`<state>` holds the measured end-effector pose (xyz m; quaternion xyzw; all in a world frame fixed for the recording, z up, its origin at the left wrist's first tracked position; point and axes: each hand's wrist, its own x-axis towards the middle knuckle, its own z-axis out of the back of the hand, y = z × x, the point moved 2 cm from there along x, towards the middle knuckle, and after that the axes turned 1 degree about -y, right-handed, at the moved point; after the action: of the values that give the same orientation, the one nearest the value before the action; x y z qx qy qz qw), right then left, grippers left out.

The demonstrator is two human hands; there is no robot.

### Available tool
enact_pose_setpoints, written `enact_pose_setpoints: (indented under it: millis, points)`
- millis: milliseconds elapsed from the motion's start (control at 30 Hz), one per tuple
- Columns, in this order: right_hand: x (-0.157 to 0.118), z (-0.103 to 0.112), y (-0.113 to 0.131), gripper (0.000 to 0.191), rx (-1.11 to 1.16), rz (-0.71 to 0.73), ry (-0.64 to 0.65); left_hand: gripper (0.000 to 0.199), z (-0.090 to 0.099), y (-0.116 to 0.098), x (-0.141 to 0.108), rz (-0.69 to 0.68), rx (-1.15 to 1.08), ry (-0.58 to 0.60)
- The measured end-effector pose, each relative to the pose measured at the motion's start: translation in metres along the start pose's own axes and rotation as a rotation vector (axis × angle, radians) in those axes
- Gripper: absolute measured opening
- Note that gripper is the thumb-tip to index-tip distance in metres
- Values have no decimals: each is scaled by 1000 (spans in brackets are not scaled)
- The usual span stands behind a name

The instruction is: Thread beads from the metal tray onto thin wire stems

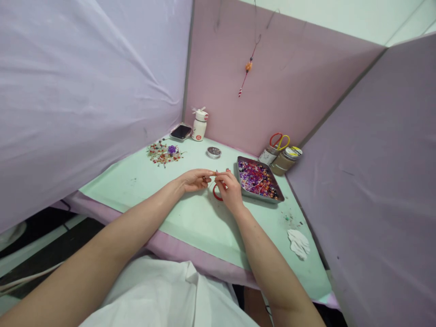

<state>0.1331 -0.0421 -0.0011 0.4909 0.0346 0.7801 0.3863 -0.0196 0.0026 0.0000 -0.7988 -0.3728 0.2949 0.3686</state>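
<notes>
My left hand [197, 180] and my right hand [230, 190] meet over the mat, thumbs and fingertips pinched together. A thin thread [211, 185] seems to run from between them; any bead on it is too small to make out. Under my right hand lies a red-handled pair of scissors [217, 192], its blades mostly hidden. Just right of that hand stands a metal tray [261, 198] filled with purple, red, orange and dark beads [255, 178]. Beyond the hands sits a small round tin [214, 152] with tiny pieces in it.
A pile of beaded strands [164, 153] lies at the left, near a phone [181, 132] and a white bottle [199, 125]. Back right are scissors in a can [269, 155] and a jar [286, 161]. A white glove [299, 244] lies front right. A beaded pendant [248, 67] hangs behind.
</notes>
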Motion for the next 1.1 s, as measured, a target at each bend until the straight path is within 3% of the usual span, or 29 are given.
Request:
enact_pose_setpoints:
  millis: [100, 400, 700, 1100]
  points:
    - [-2, -3, -2, 13, -13, -48, -24, 14, 1, -1, 1, -18, 1, 4]
    - [-4, -9, -6, 11, 42, -96, 60, 8, 2, -1, -1, 3, 14, 19]
    - [-4, -8, 7, 4, 128, -68, 131, 9, 4, 1, 7, -74, -85, -47]
    - [-5, -5, 31, 6, 190, 0, 193, 19, 12, 0, 13, -238, -13, -277]
